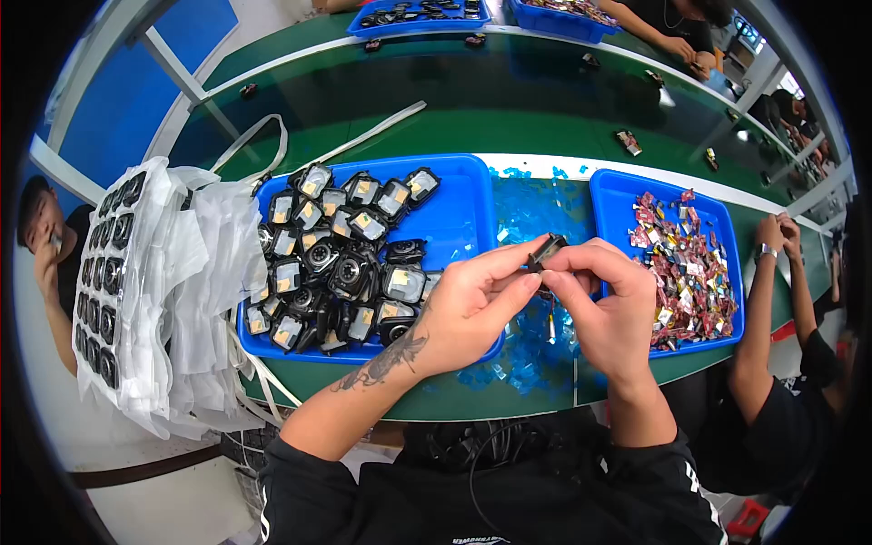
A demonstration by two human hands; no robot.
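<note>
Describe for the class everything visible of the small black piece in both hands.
The small black piece looks hard and slightly shiny, perhaps plastic. The left hand and right hand pinch it at a tilt above blue scraps. Their grip hides part of it, so its full shape cannot be told.

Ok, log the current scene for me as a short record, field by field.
Left hand: pinching a small black part
Right hand: fingers on the same part
Left tray: blue, holding black casings
Right tray: blue, holding small pink and gold pieces
Between trays: blue scraps on the green table
Far left: white sheets beside rows of black parts
</note>
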